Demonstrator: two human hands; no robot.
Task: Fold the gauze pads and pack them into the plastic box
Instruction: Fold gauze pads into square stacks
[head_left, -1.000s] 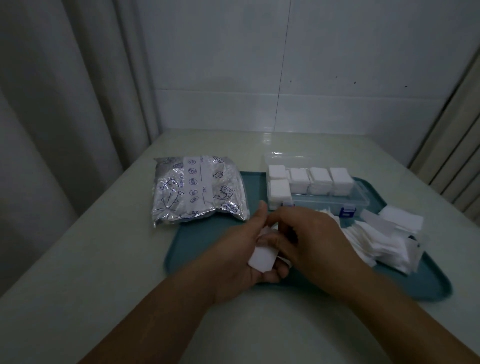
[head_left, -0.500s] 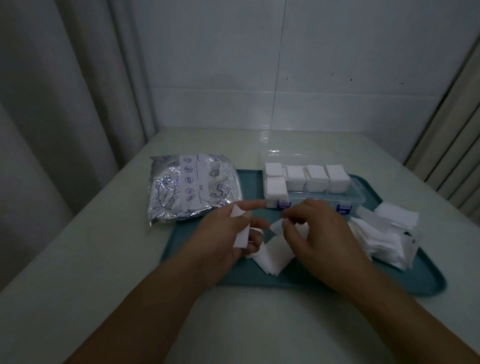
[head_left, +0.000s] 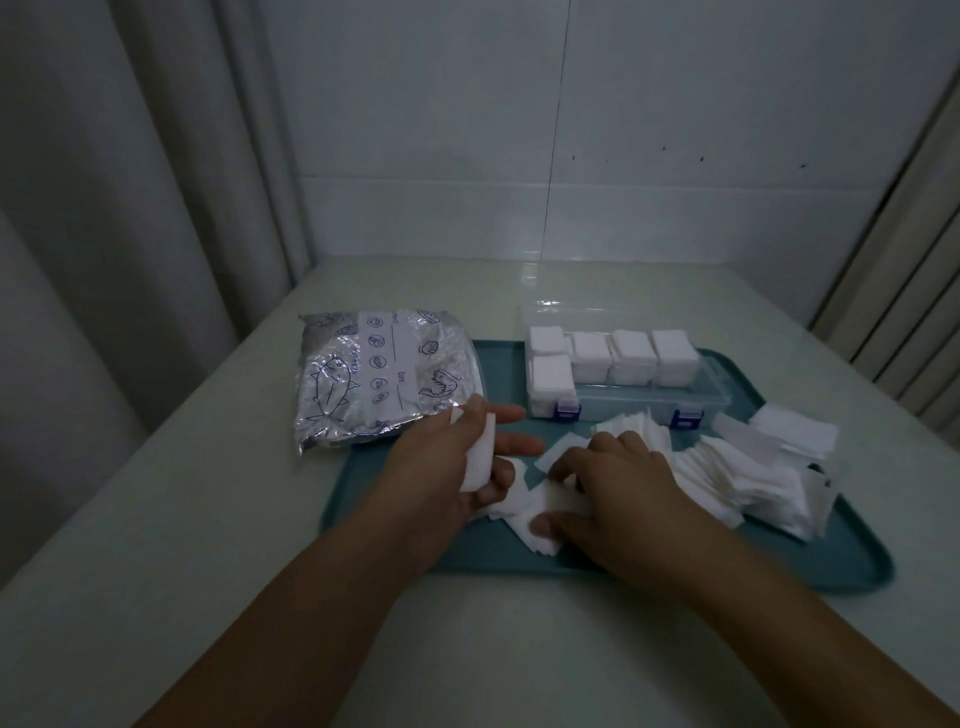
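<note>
My left hand (head_left: 447, 462) holds a folded white gauze pad (head_left: 480, 452) upright between thumb and curled lower fingers, its index and middle fingers stretched toward the box. My right hand (head_left: 618, 493) lies on a flat unfolded gauze pad (head_left: 524, 514) on the teal tray (head_left: 395, 519), thumb and fingertips on its edges. A loose heap of unfolded pads (head_left: 748, 478) spreads to the right of that hand. The clear plastic box (head_left: 649, 400) with blue latches stands open at the tray's back, several stacks of folded pads inside.
A silver foil pouch (head_left: 384, 379) printed with blue drawings lies partly on the tray's left rim. The tray sits on a pale table against a tiled wall. A curtain hangs at the left, a slatted panel at the right.
My right hand has come down from pinching a raised pad corner to lying on the pad flat on the tray. The left hand keeps its folded pad and shifted slightly left.
</note>
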